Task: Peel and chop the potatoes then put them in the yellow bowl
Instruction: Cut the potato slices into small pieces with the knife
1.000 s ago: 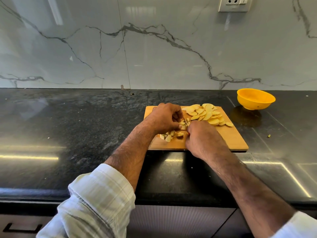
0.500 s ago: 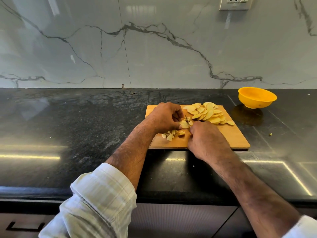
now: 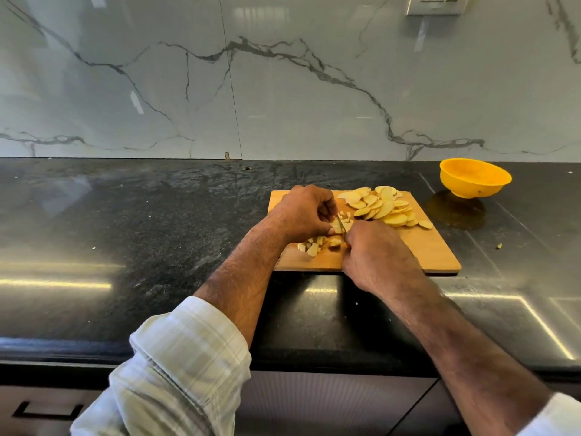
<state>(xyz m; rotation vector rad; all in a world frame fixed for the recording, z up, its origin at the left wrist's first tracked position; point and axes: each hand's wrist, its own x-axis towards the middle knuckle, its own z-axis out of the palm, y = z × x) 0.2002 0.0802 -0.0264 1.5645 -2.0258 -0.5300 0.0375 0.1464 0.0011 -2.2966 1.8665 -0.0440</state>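
A wooden cutting board (image 3: pixel 434 250) lies on the black counter. A heap of pale yellow potato slices (image 3: pixel 385 207) sits on its far right part. Small chopped potato pieces (image 3: pixel 312 247) lie near its front left. My left hand (image 3: pixel 303 214) curls over a few stacked potato slices (image 3: pixel 339 227) and pins them to the board. My right hand (image 3: pixel 377 253) grips a knife (image 3: pixel 342 224); only a sliver of blade shows between the hands, against those slices. The yellow bowl (image 3: pixel 474 177) stands empty on the counter, beyond the board's right corner.
The glossy black counter (image 3: pixel 141 231) stretches wide to the left of the board. A marble backsplash (image 3: pixel 283 89) rises behind, with a wall socket (image 3: pixel 435 4) at the top right. A tiny scrap (image 3: pixel 498 246) lies right of the board.
Both hands stay together at the board's middle, with small shifts as the blade works through the held slices. More small cut pieces show between the hands.
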